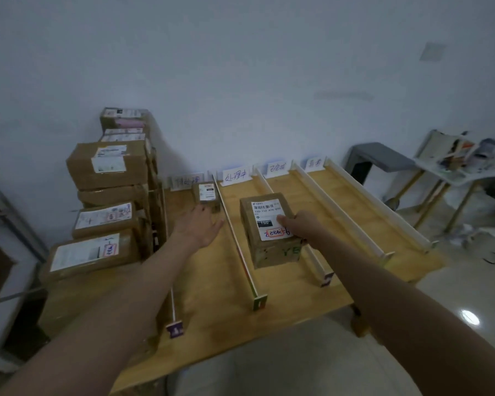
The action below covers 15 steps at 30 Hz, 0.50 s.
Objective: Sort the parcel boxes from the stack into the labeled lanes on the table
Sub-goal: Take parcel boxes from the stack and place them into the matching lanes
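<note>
From the head view, the right hand (299,224) grips the top of a labelled parcel box (269,232) standing in the second lane at centre of the wooden surface (340,284). At 10 o'clock of it, the left hand (202,225) lies released, fingers straight, touching a small box (206,193) in the first lane. The stack (109,192) sits at 9 o'clock.

Brown cardboard parcel box (269,230) topped with a white label (269,220) marked in black and red, green lettering on its side, honey-yellow wooden surface (292,292), white lane dividers (240,238), pale bluish wall (240,67), grey stool (380,158).
</note>
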{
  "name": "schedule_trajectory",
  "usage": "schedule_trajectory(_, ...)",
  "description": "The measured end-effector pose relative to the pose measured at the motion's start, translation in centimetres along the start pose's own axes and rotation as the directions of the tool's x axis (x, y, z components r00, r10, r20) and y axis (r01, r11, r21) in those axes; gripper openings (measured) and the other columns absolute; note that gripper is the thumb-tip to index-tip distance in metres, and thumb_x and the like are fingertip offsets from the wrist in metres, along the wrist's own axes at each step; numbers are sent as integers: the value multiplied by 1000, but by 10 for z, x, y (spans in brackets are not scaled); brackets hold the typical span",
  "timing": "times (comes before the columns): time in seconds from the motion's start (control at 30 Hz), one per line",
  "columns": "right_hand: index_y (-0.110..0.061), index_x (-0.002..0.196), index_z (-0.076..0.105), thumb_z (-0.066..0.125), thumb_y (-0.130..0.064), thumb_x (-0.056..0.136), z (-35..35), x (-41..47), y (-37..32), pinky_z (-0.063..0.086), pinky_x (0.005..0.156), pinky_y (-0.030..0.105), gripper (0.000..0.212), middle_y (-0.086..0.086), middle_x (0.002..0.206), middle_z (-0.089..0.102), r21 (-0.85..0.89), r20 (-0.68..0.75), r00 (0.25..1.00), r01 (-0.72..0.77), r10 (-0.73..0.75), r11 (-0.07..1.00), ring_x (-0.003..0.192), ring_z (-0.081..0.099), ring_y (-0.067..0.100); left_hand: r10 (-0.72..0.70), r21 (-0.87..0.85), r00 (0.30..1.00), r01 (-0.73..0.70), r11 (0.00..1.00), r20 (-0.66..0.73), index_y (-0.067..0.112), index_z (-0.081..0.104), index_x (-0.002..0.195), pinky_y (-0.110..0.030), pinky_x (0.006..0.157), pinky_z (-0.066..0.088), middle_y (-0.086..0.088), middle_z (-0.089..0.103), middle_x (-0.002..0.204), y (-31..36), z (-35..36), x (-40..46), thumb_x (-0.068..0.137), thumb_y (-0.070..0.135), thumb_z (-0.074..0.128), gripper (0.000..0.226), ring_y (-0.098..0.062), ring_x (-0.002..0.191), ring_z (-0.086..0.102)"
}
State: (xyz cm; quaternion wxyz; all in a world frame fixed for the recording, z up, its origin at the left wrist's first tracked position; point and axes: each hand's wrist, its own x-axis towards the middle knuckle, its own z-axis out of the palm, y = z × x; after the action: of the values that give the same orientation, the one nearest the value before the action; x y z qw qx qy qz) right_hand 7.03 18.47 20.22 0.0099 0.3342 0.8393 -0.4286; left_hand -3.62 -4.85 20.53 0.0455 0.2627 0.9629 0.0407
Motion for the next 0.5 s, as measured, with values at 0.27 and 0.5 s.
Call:
schedule_trajectory(0.27, -2, 106, 68, 56, -46, 95, -76, 39, 85, 57, 87, 45, 48, 11, 99, 73, -55, -17, 1000, -13, 12, 998, 93, 69, 27, 5, 34, 1000, -6, 999, 16, 9, 46, 140, -41, 105, 39, -12, 48, 141, 110, 47, 34, 101, 55, 28, 63, -29, 129, 45)
schedule_trajectory(0.5, -8, 105, 71, 55, -48, 94, -124, 82, 136, 57, 87, 46, 44, 6, 94, 74, 1, -8, 1000, -27, 27, 1000, 89, 71, 24, -2, 28, 1000, 2, 1000, -2, 9, 43, 142, -41, 106, 36, -10, 48, 140, 174, 68, 61, 101, 55, 29, 63, -29, 128, 46)
